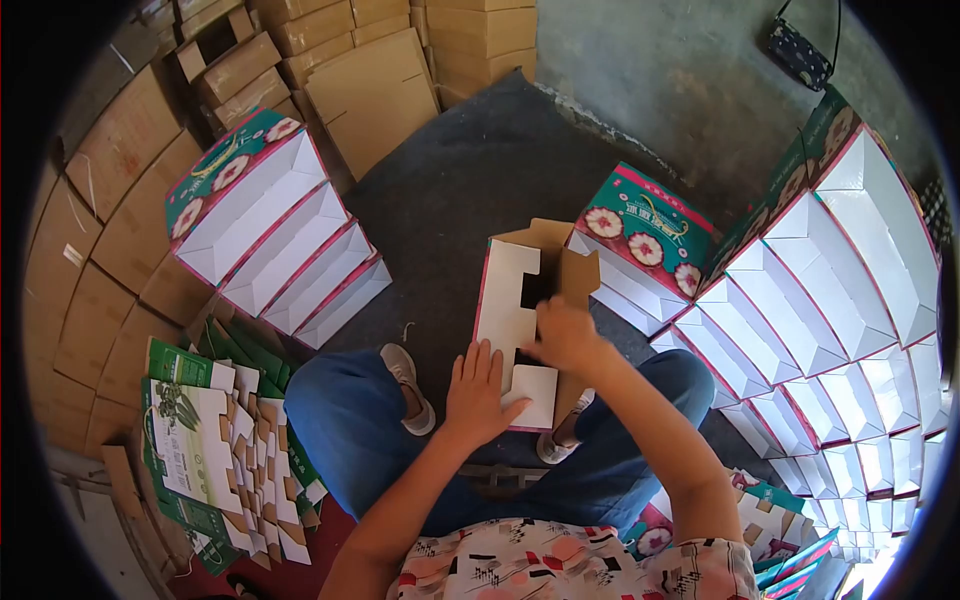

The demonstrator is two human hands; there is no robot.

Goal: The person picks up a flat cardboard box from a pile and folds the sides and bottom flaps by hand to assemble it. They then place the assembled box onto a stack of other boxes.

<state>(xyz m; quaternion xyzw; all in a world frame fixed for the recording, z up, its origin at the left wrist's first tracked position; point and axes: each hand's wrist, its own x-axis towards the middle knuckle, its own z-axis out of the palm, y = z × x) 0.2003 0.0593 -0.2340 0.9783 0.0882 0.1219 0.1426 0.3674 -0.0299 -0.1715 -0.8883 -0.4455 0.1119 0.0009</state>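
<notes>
A long carton (507,312), white on its near panel and brown cardboard inside, stands between the person's knees with its flaps up. My left hand (480,393) lies flat on the white panel near its lower left edge, fingers spread. My right hand (566,338) is at the carton's opening, its fingers curled beside the white flaps; what they hold, if anything, is hidden. A white flap (534,394) lies just below my right hand. The inside of the carton is dark.
At the left, open white-bottomed boxes (285,240) are stacked near brown cartons (130,140). Green and white flat cardboard (195,435) lies below them. A green and pink box (645,225) and a tall stack of boxes (810,290) stand at the right. Behind is dark floor (465,160).
</notes>
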